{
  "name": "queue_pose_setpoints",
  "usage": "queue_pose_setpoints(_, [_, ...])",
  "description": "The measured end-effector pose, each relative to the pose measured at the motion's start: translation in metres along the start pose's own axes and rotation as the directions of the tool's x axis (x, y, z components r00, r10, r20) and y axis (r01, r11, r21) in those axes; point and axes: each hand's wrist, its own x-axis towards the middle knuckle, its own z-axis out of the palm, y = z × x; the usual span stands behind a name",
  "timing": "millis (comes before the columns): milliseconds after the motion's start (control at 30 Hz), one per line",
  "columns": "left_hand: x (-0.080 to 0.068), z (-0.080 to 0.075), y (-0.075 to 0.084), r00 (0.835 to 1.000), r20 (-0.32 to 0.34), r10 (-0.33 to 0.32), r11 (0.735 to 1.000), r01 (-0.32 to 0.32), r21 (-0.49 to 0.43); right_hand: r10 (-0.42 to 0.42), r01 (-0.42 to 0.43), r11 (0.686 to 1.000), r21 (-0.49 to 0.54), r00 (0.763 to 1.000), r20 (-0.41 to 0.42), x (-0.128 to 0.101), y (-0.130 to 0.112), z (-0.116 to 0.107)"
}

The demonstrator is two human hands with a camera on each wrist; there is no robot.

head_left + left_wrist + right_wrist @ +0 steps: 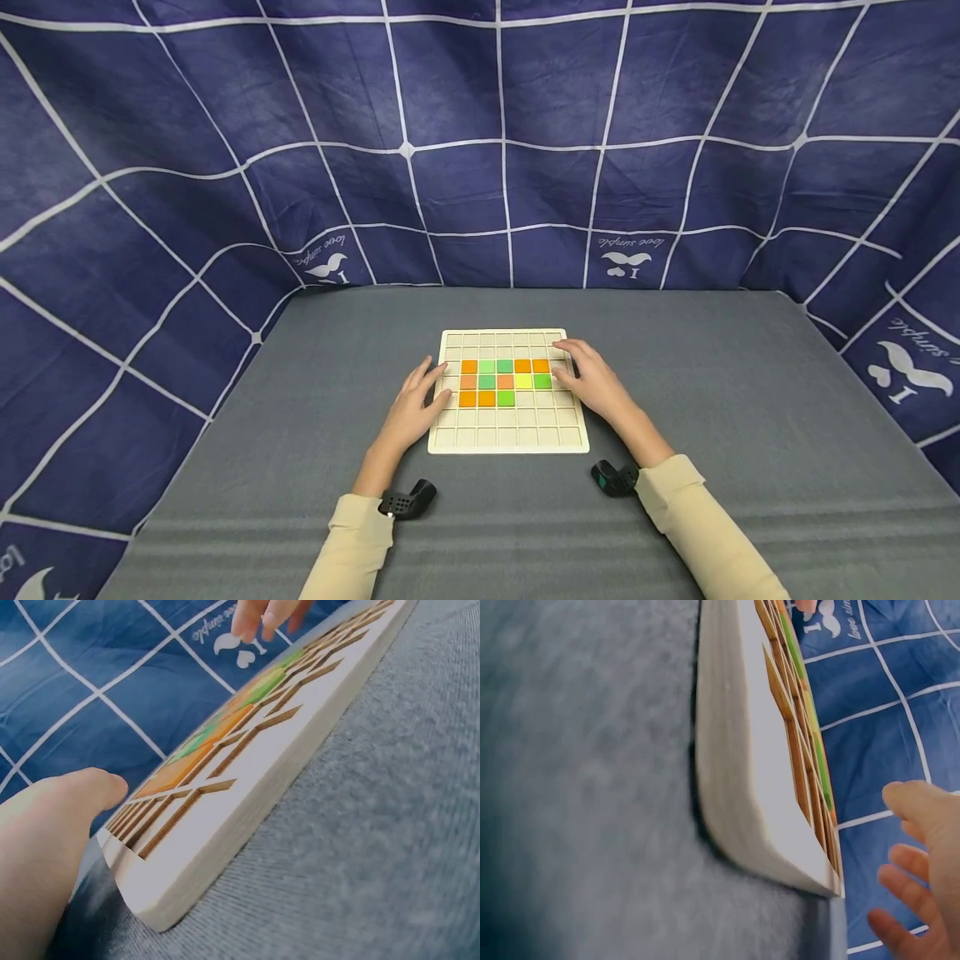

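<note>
A pale wooden grid board (508, 444) lies flat on the grey table, with square recesses across its top. Several coloured square tiles (487, 382) in orange, green, yellow and salmon fill part of three rows. At the board's left edge is my left hand (408, 408), fingers spread and holding nothing. My right hand (597, 385) is over the right edge, its thumb near the green tile (542, 382) at the row's end. In the right wrist view the right hand's fingers (911, 889) are loosely bent with nothing between them. Whether either hand touches the board I cannot tell.
Grey cloth covers the table (337, 350). A dark blue curtain (450, 183) with white grid lines rises behind it and along both sides. Black wrist bands (408, 500) sit by both cream sleeves (697, 517).
</note>
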Motion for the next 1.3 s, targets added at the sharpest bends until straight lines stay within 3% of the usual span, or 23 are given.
queue_pose_setpoints(267, [-0.001, 0.001, 0.000, 1.000, 0.028, 0.012, 0.997, -0.014, 0.076, 0.080, -0.080, 0.995, 0.053, 0.997, 0.017, 0.011, 0.004, 0.018])
queue_pose_setpoints(500, [-0.003, 0.001, 0.000, 0.998, 0.053, 0.026, 0.996, -0.030, 0.081, 0.141, -0.139, 0.986, 0.093, 0.990, -0.014, 0.013, 0.007, 0.030])
queue_pose_setpoints(933, [-0.003, 0.001, 0.003, 0.997, 0.070, 0.025, 0.993, -0.033, 0.111, 0.180, -0.168, 0.972, 0.162, 0.982, -0.063, 0.010, 0.008, 0.037])
queue_pose_setpoints(1300, [-0.003, 0.002, 0.003, 0.998, 0.065, 0.016, 0.992, -0.024, 0.126, 0.167, -0.150, 0.979, 0.137, 0.979, -0.116, 0.007, 0.011, 0.041])
